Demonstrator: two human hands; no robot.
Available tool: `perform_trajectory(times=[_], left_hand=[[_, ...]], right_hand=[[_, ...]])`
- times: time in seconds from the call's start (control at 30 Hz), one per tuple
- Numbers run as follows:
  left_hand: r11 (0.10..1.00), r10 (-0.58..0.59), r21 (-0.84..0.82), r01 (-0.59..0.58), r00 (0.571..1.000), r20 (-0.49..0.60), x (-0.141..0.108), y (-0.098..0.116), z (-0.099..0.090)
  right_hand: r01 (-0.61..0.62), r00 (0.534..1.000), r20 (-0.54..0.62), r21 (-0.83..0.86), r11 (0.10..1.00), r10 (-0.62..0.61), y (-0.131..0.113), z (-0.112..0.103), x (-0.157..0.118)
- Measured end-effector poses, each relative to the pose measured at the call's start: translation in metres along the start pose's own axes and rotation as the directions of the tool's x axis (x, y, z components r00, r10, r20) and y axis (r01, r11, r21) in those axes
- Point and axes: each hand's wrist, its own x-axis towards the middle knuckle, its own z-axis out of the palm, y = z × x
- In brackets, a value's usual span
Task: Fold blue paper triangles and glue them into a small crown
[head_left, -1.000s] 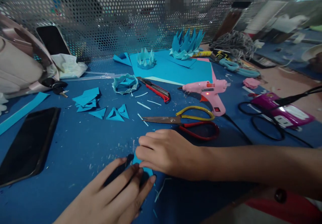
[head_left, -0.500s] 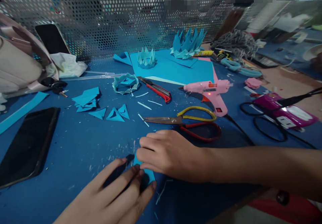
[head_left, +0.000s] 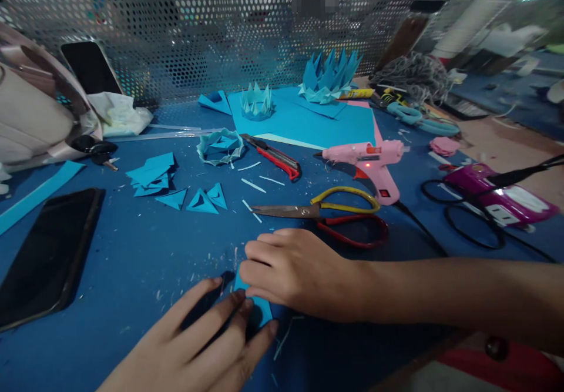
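Note:
A small folded piece of blue paper (head_left: 263, 310) lies on the blue tabletop, partly covered by my fingers. My left hand (head_left: 211, 333) holds its near side, the thumb at one corner and the middle fingertips along the edge, while the index finger stretches away to the left. Over the paper's far part, my right hand (head_left: 286, 268) is closed and pressed down; its fingertips are hidden. Just beyond it lie scissors (head_left: 304, 211) with one yellow and one red handle. Folded blue paper triangles (head_left: 205, 199) and a stack of blue paper pieces (head_left: 154, 174) sit further left.
A pink glue gun (head_left: 370, 160) with a lit red light trails a black cord. A red cutter knife (head_left: 277, 158) lies near a pointed paper ring (head_left: 220, 147). Two paper crowns, one pale (head_left: 256, 103), one larger (head_left: 330, 77), stand behind. A phone (head_left: 48, 257) lies left.
My left thumb has slid slightly to the right along the paper's edge. Both hands otherwise stay almost in place.

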Motion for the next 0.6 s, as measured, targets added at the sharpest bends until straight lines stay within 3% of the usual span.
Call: perform_trajectory(times=[0.3, 0.5, 0.6], left_hand=[[1.0, -0.017, -0.015, 0.017, 1.0, 0.0, -0.005, 0.001, 0.001], [0.999, -0.037, -0.028, 0.036, 0.999, -0.033, 0.005, 0.0, 0.0], [0.999, -0.045, -0.032, 0.043, 0.997, -0.06, -0.007, 0.003, 0.001]], right_hand=[[-0.01, 1.0, 0.0, -0.005, 1.0, 0.01, -0.001, 0.0, 0.0], [-0.013, 1.0, 0.007, -0.004, 1.0, 0.013, -0.001, -0.001, 0.002], [-0.011, 1.0, 0.0, 0.006, 1.0, 0.011, 0.0, 0.0, 0.002]])
